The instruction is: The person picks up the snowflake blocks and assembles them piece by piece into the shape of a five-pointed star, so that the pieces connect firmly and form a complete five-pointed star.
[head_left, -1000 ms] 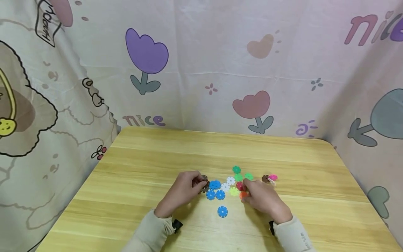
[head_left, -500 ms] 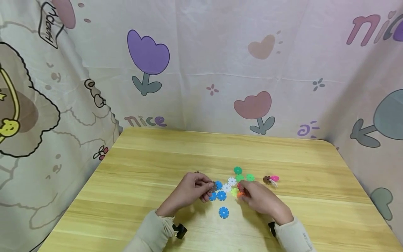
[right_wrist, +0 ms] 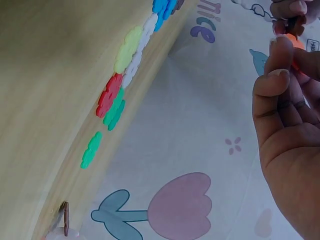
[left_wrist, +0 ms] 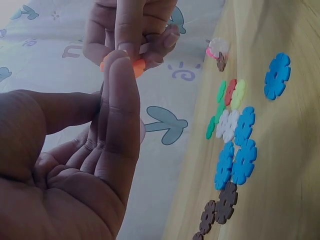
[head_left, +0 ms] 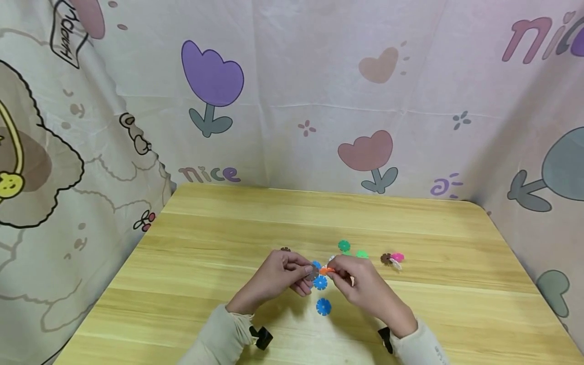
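Observation:
My left hand (head_left: pixel 278 276) pinches a brown notched plastic disc, a snowflake building piece (head_left: pixel 313 274), between thumb and fingers. Facing it, my right hand (head_left: pixel 367 289) grips an orange snowflake disc (head_left: pixel 326 271) by its edge. The two discs meet edge to edge above the table, as the right wrist view also shows with the orange disc (right_wrist: pixel 297 45) against the brown one (right_wrist: pixel 296 26). Fingers hide much of both pieces. Below the hands lie blue discs (head_left: pixel 320 283), and a single blue disc (head_left: pixel 323 306) sits nearer the front.
Loose white (left_wrist: pixel 227 125), red (left_wrist: pixel 230 92), yellow (left_wrist: pixel 238 95) and brown discs (left_wrist: pixel 227 202) lie flat on the wooden table (head_left: pixel 219 228). Green discs (head_left: pixel 344 246) are farther back. To the right rests a joined brown, pink and white cluster (head_left: pixel 386 259). A printed curtain (head_left: pixel 292 66) hangs behind.
My left hand has carried the brown disc rightward from the brown pieces. My right hand has lifted the orange disc off the table and brought it left against the brown one.

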`<state>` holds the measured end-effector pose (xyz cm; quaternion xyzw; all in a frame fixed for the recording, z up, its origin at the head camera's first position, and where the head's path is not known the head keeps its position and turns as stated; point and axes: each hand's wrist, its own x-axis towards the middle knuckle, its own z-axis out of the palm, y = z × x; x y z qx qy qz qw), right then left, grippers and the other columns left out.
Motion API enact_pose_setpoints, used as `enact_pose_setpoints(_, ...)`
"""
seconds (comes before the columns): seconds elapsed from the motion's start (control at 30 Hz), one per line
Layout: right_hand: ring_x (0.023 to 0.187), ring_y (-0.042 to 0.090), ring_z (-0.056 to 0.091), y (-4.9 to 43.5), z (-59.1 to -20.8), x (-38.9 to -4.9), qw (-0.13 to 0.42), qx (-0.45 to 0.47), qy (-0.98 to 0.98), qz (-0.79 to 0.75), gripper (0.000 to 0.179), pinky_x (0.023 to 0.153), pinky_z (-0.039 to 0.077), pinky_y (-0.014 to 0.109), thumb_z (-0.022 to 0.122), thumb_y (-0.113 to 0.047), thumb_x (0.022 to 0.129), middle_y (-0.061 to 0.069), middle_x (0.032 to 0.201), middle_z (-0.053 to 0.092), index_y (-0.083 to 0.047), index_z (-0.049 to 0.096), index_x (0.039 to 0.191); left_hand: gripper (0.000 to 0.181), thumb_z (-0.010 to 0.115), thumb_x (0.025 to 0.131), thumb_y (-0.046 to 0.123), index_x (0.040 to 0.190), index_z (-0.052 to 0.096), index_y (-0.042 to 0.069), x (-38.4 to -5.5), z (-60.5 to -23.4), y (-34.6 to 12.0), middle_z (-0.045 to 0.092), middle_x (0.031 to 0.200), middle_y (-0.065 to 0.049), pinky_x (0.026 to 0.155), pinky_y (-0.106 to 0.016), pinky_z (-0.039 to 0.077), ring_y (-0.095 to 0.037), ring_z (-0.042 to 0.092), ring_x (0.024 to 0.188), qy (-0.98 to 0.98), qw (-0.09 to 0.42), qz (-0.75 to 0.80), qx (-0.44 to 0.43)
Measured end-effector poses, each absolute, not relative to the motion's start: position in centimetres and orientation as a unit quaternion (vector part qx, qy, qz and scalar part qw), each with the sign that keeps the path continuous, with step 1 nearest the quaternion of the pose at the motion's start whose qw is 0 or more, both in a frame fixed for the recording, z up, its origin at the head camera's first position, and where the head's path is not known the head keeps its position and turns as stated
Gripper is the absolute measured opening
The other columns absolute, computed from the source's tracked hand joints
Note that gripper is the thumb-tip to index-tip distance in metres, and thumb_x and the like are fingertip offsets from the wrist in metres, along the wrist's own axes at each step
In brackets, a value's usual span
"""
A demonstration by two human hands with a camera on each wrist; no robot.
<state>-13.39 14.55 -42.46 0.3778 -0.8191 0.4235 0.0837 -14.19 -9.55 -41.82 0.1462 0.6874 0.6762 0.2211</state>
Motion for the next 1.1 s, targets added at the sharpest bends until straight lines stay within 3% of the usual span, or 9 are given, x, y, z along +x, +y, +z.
enact_pose_setpoints(0.4,0.063,0.000,0.048,14.4,-42.6,-13.2,0.102,0.392,-0.806,0.431,0.028,0.047,0.047,0.022,0.072,0.005,0.094,-0.014,0.074,0.052,-0.021,0.062,0.089,0.021,0.063,0.103,0.006,0.113,0.069,-0.012,-13.9,-41.6,-9.4,0.073,0.093,-0.029,0.067,-0.035,0.064,-0.018,0.074,0.069,0.684,0.220,0.682,0.136)
enact_pose_setpoints(0.57,0.065,-0.001,0.048,14.4,-42.7,-13.3,0.123,0.409,-0.794,0.432,0.029,0.048,0.048,0.023,0.072,0.006,0.093,-0.014,0.074,0.052,-0.020,0.062,0.090,0.020,0.063,0.103,0.005,0.111,0.068,-0.012,-13.9,-41.6,-9.4,0.073,0.091,-0.027,0.067,-0.036,0.064,-0.018,0.074,0.069,0.682,0.218,0.684,0.142)
enact_pose_setpoints(1.1,0.059,-0.004,0.041,13.3,-42.5,-13.1,0.167,0.399,-0.794,0.428,0.028,0.046,0.033,0.009,0.073,0.007,0.091,-0.012,0.068,0.051,-0.019,0.063,0.085,0.020,0.063,0.104,0.006,0.105,0.070,-0.012,-13.1,-41.1,-8.3,0.073,0.080,-0.021,0.062,-0.034,0.064,-0.018,0.074,0.063,0.681,0.183,0.701,0.104)
